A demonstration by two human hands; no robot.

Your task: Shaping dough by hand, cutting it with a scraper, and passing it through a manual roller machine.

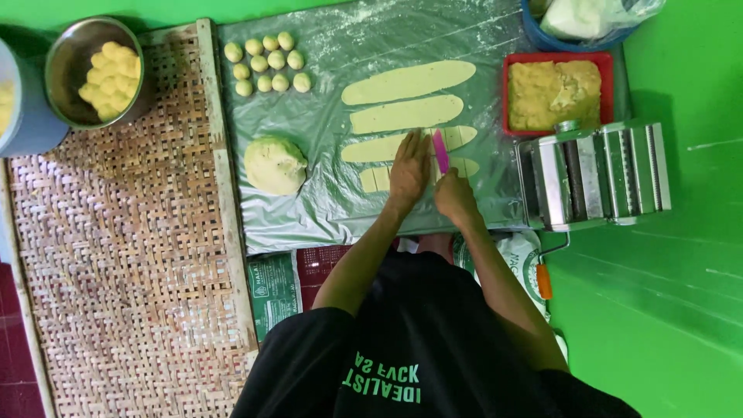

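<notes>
right hand (454,195) is closed around the handle of a pink knife (440,150), blade pointing away from the body and set across the cut dough strip (379,177) nearest the person. left hand (409,166) lies flat, fingers extended, pressing on that same strip just left of the blade; it grasps nothing. strip segments already divided show to the left of the left hand.

all strips rest on a floured plastic sheet (340,46). beyond the hands: a third strip (371,148), partly scored at its right end, then two whole long strips (405,114) and (408,81). left of the hands on the sheet sits a round dough mound (275,164); further out, a cluster of small dough balls (267,63).

right of the sheet stands a metal pasta roller (596,174) with an orange-handled crank (544,280). behind it, a red tray (554,94) of crumbly yellow filling. at far left, a woven bamboo tray (124,248) and a steel bowl (93,71) of yellow lumps.
</notes>
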